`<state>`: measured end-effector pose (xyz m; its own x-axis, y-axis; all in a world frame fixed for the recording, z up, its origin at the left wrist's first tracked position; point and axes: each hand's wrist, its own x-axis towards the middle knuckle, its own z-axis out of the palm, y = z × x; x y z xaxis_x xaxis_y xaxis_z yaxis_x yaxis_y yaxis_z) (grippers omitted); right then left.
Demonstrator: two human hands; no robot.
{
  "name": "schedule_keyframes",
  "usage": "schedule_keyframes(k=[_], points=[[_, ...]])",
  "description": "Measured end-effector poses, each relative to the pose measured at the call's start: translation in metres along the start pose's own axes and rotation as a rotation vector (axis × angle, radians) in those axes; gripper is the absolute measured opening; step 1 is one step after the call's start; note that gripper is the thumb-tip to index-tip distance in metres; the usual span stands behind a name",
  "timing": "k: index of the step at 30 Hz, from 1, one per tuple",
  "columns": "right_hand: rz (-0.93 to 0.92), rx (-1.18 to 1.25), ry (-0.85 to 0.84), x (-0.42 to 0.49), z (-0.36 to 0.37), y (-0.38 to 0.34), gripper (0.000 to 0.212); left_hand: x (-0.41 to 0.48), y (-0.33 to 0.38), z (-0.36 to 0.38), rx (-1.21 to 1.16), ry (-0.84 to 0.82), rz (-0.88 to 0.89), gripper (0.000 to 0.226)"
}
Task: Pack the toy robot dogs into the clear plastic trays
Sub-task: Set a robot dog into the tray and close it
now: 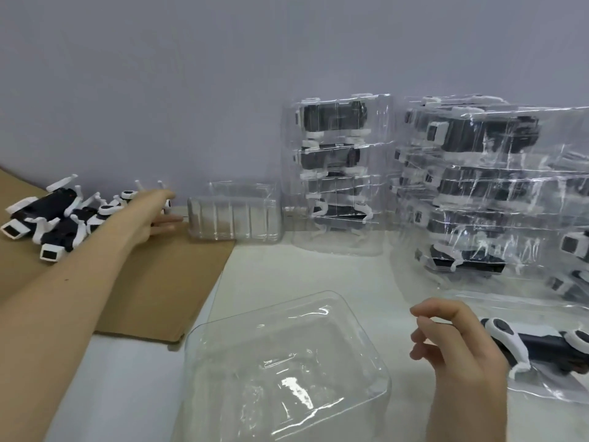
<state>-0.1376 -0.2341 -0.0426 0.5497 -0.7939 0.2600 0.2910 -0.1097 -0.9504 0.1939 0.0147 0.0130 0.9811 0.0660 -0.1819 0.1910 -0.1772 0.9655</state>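
No text, label, brand or number can be read anywhere — trays, toys and cardboard show none.

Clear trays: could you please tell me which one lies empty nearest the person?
The single tray at the front, lying open side up; the stacks standing behind it hold toy dogs.

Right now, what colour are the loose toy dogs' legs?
White; the loose toy dogs have black bodies. Head view.

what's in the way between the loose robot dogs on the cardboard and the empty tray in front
Nothing visible: only flat cardboard lies between the loose dogs and the empty tray; the left hand is at the pile.
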Motion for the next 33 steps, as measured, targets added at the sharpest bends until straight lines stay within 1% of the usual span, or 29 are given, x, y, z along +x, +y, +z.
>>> schedule_keyframes(k=[2, 4, 5, 6, 7, 8, 9, 11, 12, 13, 14, 15, 16, 17, 19, 21, 23, 24, 26, 29, 31, 33], points=[[0.032, 0.005, 0.003, 0.004, -0.001, -0.001, 0.044, 0.004, -0.005, 0.011, -0.028, 0.024, -0.010, 0.022], [0.034, 0.001, -0.003, 0.006, -0.001, -0.001, 0.043, 0.002, -0.008, 0.021, -0.034, 0.100, 0.030, 0.033], [0.030, -0.001, -0.010, 0.005, 0.000, -0.001, 0.044, -0.001, -0.009, 0.025, -0.037, 0.141, 0.054, 0.035], [0.026, -0.001, -0.017, 0.004, 0.000, -0.001, 0.044, -0.004, -0.010, 0.027, -0.040, 0.173, 0.072, 0.031], [0.023, 0.003, -0.020, 0.003, 0.000, -0.001, 0.044, -0.010, -0.011, 0.028, -0.038, 0.189, 0.077, 0.022], [0.021, 0.009, -0.021, 0.002, 0.001, -0.001, 0.043, -0.017, -0.010, 0.027, -0.037, 0.193, 0.075, 0.014], [0.019, 0.014, -0.027, 0.000, 0.002, -0.003, 0.038, -0.025, -0.010, 0.024, -0.033, 0.186, 0.069, 0.013], [0.019, 0.012, -0.053, -0.004, 0.003, -0.007, 0.022, -0.044, -0.009, 0.018, -0.037, 0.128, 0.063, 0.015], [0.021, 0.005, -0.069, -0.005, 0.004, -0.008, 0.017, -0.055, -0.007, 0.013, -0.049, 0.095, 0.070, 0.018], [0.023, -0.003, -0.084, -0.007, 0.004, -0.009, 0.017, -0.066, -0.005, 0.009, -0.062, 0.074, 0.079, 0.017], [0.021, -0.012, -0.095, -0.009, 0.005, -0.007, 0.021, -0.079, -0.003, 0.004, -0.069, 0.074, 0.090, 0.012], [0.017, -0.024, -0.104, -0.010, 0.005, -0.006, 0.031, -0.093, -0.001, -0.002, -0.072, 0.090, 0.111, 0.009], [0.018, -0.038, -0.114, -0.012, 0.005, -0.006, 0.039, -0.107, 0.000, -0.007, -0.076, 0.113, 0.141, 0.011], [0.017, -0.047, -0.125, -0.014, 0.006, -0.006, 0.042, -0.122, 0.000, -0.011, -0.081, 0.127, 0.186, 0.012], [-0.006, -0.062, -0.154, -0.017, 0.008, -0.009, 0.038, -0.154, 0.000, -0.015, -0.049, 0.137, 0.320, 0.019], [-0.042, -0.071, -0.182, -0.020, 0.010, -0.011, 0.037, -0.182, 0.001, -0.016, 0.068, 0.119, 0.488, 0.024], [-0.131, -0.101, -0.210, -0.023, 0.011, -0.013, 0.041, -0.207, 0.004, -0.016, 0.148, 0.060, 0.583, 0.024], [-0.189, -0.128, -0.230, -0.024, 0.011, -0.013, 0.043, -0.216, 0.007, -0.017, 0.140, 0.015, 0.598, 0.024], [-0.318, -0.193, -0.268, -0.026, 0.011, -0.013, 0.055, -0.234, 0.010, -0.017, 0.065, -0.110, 0.599, 0.027], [-0.578, -0.322, -0.339, -0.024, 0.009, -0.017, 0.075, -0.247, 0.009, -0.015, -0.087, -0.415, 0.517, 0.037], [-0.737, -0.405, -0.401, -0.022, 0.008, -0.020, 0.088, -0.247, 0.004, -0.014, -0.163, -0.615, 0.429, 0.053], [-0.842, -0.446, -0.432, -0.021, 0.008, -0.021, 0.095, -0.244, -0.004, -0.012, -0.240, -0.741, 0.355, 0.069]])
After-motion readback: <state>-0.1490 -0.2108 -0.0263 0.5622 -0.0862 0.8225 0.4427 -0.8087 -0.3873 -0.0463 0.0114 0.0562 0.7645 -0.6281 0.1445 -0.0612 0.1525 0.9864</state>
